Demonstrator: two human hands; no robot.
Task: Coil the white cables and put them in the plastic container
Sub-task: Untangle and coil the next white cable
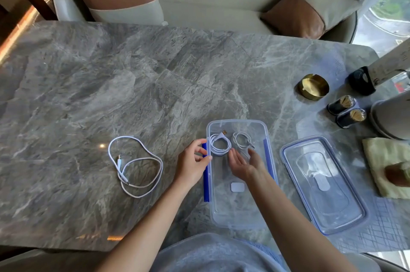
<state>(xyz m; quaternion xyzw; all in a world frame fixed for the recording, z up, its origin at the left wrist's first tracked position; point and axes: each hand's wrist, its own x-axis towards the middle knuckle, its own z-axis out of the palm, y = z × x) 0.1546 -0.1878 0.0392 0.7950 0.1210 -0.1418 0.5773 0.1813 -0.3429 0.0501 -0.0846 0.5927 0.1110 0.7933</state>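
— Where do things stand?

— Two coils [220,144] already lie at the far end of the container [240,211], side by side, a thicker one on the left and a thinner one [242,139] to its right. One loose cable [135,165] is left on the table [111,76], well to the left of the box, sprawled in open loops with both plugs near its middle.

— And your hands?

— My right hand [245,166] hovers inside the box just behind the coils, palm up, fingers spread, holding nothing. My left hand [192,165] rests at the box's left rim by the blue clip [206,179], fingers loosely curled against it; I'd call it steadying, not gripping.

— How will that last cable behave?

— Light, limp and a bit springy, I'd guess. It will slide easily on the polished stone and want to uncoil once released. I'd pinch it just behind one plug, wind it round my fingers, and keep the loops pinched until they're down in the box.

— The lid [322,185]?

— Off, lying to the right.
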